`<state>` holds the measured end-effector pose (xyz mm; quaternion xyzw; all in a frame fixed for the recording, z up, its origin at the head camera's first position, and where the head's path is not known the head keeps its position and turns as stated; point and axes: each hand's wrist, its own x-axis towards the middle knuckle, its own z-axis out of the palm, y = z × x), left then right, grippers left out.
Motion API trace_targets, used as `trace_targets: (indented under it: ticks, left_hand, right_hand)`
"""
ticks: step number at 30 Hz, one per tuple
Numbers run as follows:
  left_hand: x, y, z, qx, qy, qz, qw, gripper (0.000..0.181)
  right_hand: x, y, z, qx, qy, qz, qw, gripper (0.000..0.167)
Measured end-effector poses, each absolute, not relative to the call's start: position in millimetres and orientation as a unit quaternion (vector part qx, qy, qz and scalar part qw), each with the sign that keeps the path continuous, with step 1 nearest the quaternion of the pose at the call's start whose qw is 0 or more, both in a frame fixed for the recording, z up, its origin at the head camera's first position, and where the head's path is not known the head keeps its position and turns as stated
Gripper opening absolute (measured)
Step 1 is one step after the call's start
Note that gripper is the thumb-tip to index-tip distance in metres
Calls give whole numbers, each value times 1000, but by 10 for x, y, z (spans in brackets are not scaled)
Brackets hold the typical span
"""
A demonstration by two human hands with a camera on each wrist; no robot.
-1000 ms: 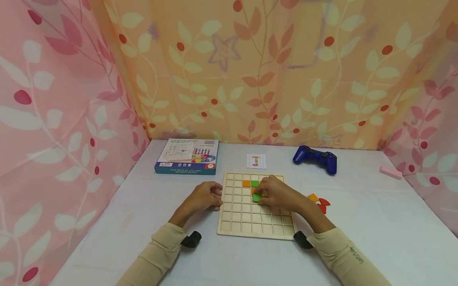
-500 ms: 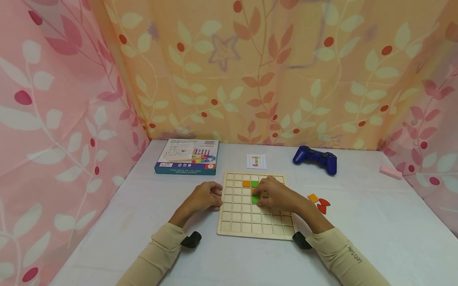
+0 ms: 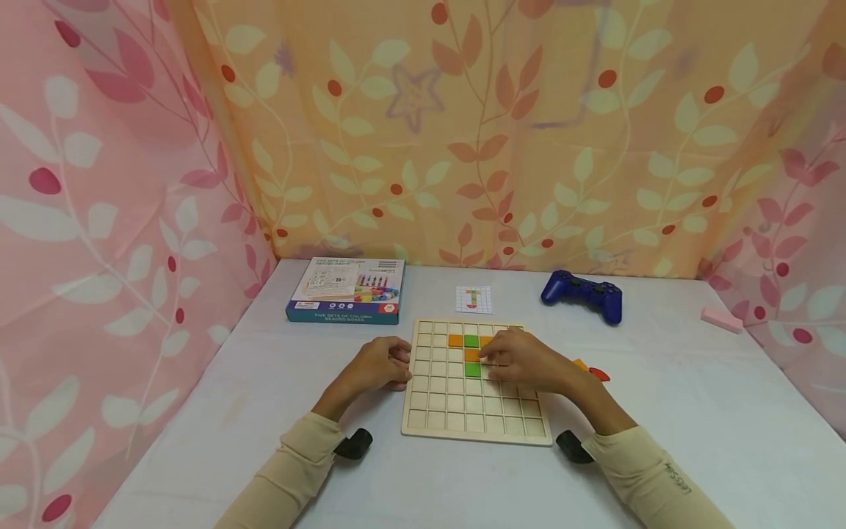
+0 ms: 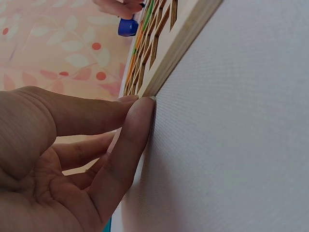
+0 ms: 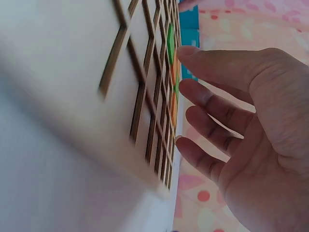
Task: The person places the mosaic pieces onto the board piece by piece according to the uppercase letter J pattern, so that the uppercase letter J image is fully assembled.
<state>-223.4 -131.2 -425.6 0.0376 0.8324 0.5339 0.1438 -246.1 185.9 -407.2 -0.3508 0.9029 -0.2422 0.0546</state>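
A wooden grid board [image 3: 436,422] lies flat on the table. Orange and green square tiles sit in its cells: an orange tile [image 3: 455,341], a green tile [image 3: 471,341] and a partly covered orange tile [image 3: 485,341] in a row. Below the middle one come another orange tile [image 3: 472,355] and a green tile [image 3: 472,369]. My left hand [image 3: 373,365] rests beside the board, thumb and fingertips touching its left edge. My right hand [image 3: 529,360] hovers over the board's right half, fingers apart and loosely bent, nothing held, as the right wrist view confirms.
Loose tiles, one orange [image 3: 580,364] and one red [image 3: 599,374], lie right of the board, partly behind my right forearm. Behind the board are a box [image 3: 346,290], a pattern card [image 3: 474,299] and a blue game controller [image 3: 583,296]. A pink block [image 3: 722,319] lies far right.
The green tile has settled flat into its cell below the orange one. My right hand has let go of it and drawn back to the right. The left hand has stayed put.
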Motion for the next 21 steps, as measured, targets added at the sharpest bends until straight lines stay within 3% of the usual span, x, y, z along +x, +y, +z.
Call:
trace_targets:
  ticks: [8, 21]
  left_hand:
    - [-2238, -1312, -4264, 36, 832, 533, 148, 48]
    - [-2231, -1309, -4250, 35, 832, 534, 148, 48]
  right_hand:
    - [-2400, 2218, -4073, -303, 913, -266, 68, 32]
    - [-2329, 2819, -4095, -245, 934, -258, 28, 35]
